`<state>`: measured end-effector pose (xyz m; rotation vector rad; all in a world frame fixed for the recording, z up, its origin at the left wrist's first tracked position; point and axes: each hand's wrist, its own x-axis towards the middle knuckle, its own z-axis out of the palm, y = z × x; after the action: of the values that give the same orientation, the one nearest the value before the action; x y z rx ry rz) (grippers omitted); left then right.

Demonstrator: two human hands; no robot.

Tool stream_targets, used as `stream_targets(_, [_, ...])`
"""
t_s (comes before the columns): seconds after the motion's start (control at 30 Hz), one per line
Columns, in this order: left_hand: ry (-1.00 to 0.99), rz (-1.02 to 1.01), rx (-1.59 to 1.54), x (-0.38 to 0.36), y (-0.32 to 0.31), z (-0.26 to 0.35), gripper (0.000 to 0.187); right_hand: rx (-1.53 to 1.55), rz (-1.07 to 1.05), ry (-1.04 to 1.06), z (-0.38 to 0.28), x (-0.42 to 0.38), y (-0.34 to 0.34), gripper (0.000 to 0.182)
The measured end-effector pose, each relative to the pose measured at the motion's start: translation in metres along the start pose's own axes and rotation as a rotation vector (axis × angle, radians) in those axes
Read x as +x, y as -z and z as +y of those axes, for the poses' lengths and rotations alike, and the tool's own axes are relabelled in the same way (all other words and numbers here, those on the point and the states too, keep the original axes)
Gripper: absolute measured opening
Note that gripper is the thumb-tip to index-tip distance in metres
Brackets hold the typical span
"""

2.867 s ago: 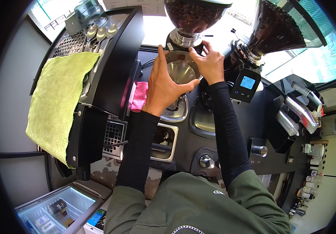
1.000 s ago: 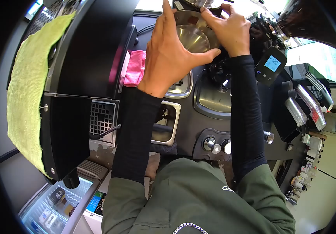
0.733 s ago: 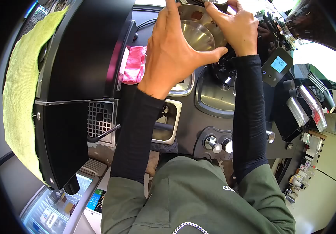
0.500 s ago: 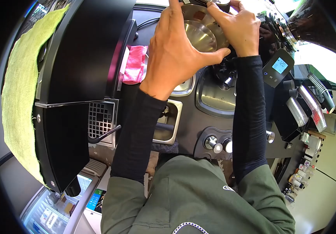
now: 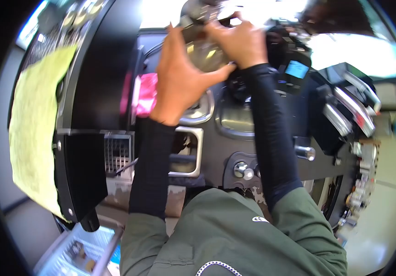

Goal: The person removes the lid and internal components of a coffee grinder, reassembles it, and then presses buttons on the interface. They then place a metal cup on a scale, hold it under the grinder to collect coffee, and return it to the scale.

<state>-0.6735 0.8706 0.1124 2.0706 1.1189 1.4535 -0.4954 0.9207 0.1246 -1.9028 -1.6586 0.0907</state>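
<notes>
At the far left a yellow-green cloth [image 5: 34, 133] lies draped over the top of the black coffee machine [image 5: 101, 78], and just right of the machine, toward the back edge of the dark surface [image 5: 216, 147], a pink rag [image 5: 145, 94] lies bunched.

The left hand [image 5: 179, 83] is cupped round the near side of a metal funnel [image 5: 205, 51], its fingers clenched on the rim with the thumb stretched across the front. The right hand [image 5: 239, 43] closes over the funnel's far rim from above, gripping it too. The funnel is held up off the surface, near its back edge and above a round steel tray [image 5: 201, 110].

The picture is blurred by movement, so a slip looks possible: if either grip loosens while the funnel is tilted, it could drop onto the tray or knock the small screen [image 5: 296, 70] just to the right. Whether anything sits inside that could spill I cannot tell.

The funnel looks like shiny bare steel, cone-shaped, with a wide mouth facing up and bright glints inside; its lower part is hidden behind the left palm.
</notes>
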Motion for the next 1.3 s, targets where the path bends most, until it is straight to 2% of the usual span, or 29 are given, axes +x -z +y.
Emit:
stream_targets(0.07, [-0.017, 0.03, 0.034, 0.0, -0.004, -0.001, 0.091, 0.016, -0.052, -0.145, -0.007, -0.001, 0.004, 0.061])
stream_targets(0.1, [0.084, -0.03, -0.055, 0.003, 0.001, 0.011, 0.082, 0.08, 0.025, -0.116, -0.013, -0.009, 0.011, 0.073])
stream_targets(0.13, [0.056, -0.017, -0.049, 0.003, 0.0, 0.012, 0.075, 0.211, 0.02, -0.111, -0.012, -0.013, 0.012, 0.085])
stream_targets(0.17, [0.049, -0.039, 0.011, 0.001, 0.001, 0.013, 0.08, 0.263, 0.021, -0.076, -0.001, -0.013, 0.002, 0.09])
stream_targets(0.2, [0.069, -0.033, 0.053, -0.001, -0.001, 0.009, 0.086, 0.414, -0.044, -0.112, -0.001, -0.022, 0.01, 0.083])
stream_targets(0.3, [-0.005, -0.03, 0.106, -0.002, -0.006, -0.018, 0.097, 0.511, 0.337, 0.127, 0.003, -0.065, 0.012, 0.061])
stream_targets(0.37, [0.088, -0.071, 0.04, -0.001, -0.006, -0.02, 0.112, 0.591, 0.258, 0.189, 0.008, -0.11, 0.043, 0.048])
stream_targets(0.43, [0.1, -0.048, -0.051, -0.003, -0.01, -0.019, 0.111, 0.652, 0.291, 0.344, 0.025, -0.158, 0.066, 0.025])
stream_targets(0.47, [0.067, 0.01, 0.022, -0.003, -0.012, -0.03, 0.107, 0.643, 0.138, 0.359, 0.041, -0.182, 0.08, 0.015])
stream_targets(0.5, [0.066, -0.005, 0.035, 0.0, -0.01, -0.033, 0.111, 0.66, 0.232, 0.412, 0.05, -0.21, 0.095, 0.022])
stream_targets(0.57, [0.1, 0.015, -0.059, -0.008, -0.011, -0.017, 0.107, 0.531, 0.006, 0.162, 0.078, -0.27, 0.123, 0.033])
stream_targets(0.6, [-0.006, 0.069, 0.116, -0.017, -0.012, -0.002, 0.103, 0.632, 0.016, 0.07, 0.091, -0.299, 0.129, 0.034])
stream_targets(0.63, [-0.109, 0.135, 0.295, -0.026, -0.011, 0.008, 0.1, 0.629, 0.071, 0.023, 0.098, -0.329, 0.148, 0.035])
stream_targets(0.7, [-0.174, 0.209, 0.285, -0.053, -0.015, 0.006, 0.096, 0.755, 0.093, -0.307, 0.105, -0.384, 0.166, 0.028])
stream_targets(0.73, [-0.227, 0.289, 0.285, -0.071, -0.019, 0.004, 0.092, 0.703, 0.307, -0.245, 0.114, -0.408, 0.157, 0.024])
stream_targets(0.77, [-0.24, 0.246, 0.012, -0.095, -0.027, 0.017, 0.083, 0.653, 0.302, -0.38, 0.108, -0.431, 0.172, 0.029])
stream_targets(0.8, [-0.231, 0.171, 0.013, -0.119, -0.032, 0.027, 0.08, 0.783, 0.28, -0.497, 0.104, -0.449, 0.182, 0.032])
stream_targets(0.83, [-0.219, 0.045, -0.013, -0.146, -0.033, 0.075, 0.076, 0.913, 0.248, -0.612, 0.098, -0.463, 0.188, 0.035])
stream_targets(0.87, [-0.136, -0.016, -0.174, -0.18, -0.048, 0.105, 0.074, 0.937, 0.214, -0.596, 0.09, -0.474, 0.194, 0.035])
stream_targets(0.9, [-0.266, -0.155, -0.143, -0.211, -0.05, 0.136, 0.071, 0.98, 0.145, -0.61, 0.081, -0.483, 0.199, 0.039])
stream_targets(0.93, [-0.224, -0.293, -0.503, -0.242, -0.056, 0.176, 0.07, 1.018, 0.074, -0.622, 0.074, -0.493, 0.201, 0.043])
stream_targets(1.0, [-0.357, -0.625, -0.359, -0.306, -0.058, 0.203, 0.065, 0.973, -0.095, -0.509, 0.082, -0.522, 0.178, 0.049])
stream_targets(1.03, [-0.378, -0.909, -0.685, -0.314, -0.06, 0.237, 0.068, 0.905, -0.223, -0.414, 0.081, -0.536, 0.165, 0.056])
stream_targets(1.07, [-0.465, -0.926, -0.56, -0.337, -0.057, 0.244, 0.073, 0.764, 0.116, -0.271, 0.069, -0.55, 0.155, 0.065])
stream_targets(1.1, [-0.347, -0.83, -0.524, -0.356, -0.052, 0.26, 0.069, 0.782, 0.085, -0.248, 0.07, -0.558, 0.163, 0.065])
stream_targets(1.17, [-0.314, -1.079, -0.495, -0.359, -0.044, 0.272, 0.068, 0.996, -0.222, -0.504, 0.082, -0.582, 0.191, 0.068])
stream_targets(1.2, [-0.294, -1.056, -0.472, -0.359, -0.039, 0.276, 0.068, 1.005, -0.256, -0.484, 0.09, -0.594, 0.191, 0.068])
stream_targets(1.27, [-0.243, -1.341, -0.303, -0.359, -0.026, 0.281, 0.069, 0.912, -0.401, -0.592, 0.101, -0.617, 0.18, 0.075])
stream_targets(1.3, [-0.224, -1.316, -0.291, -0.362, -0.021, 0.28, 0.069, 0.91, -0.429, -0.571, 0.102, -0.622, 0.179, 0.075])
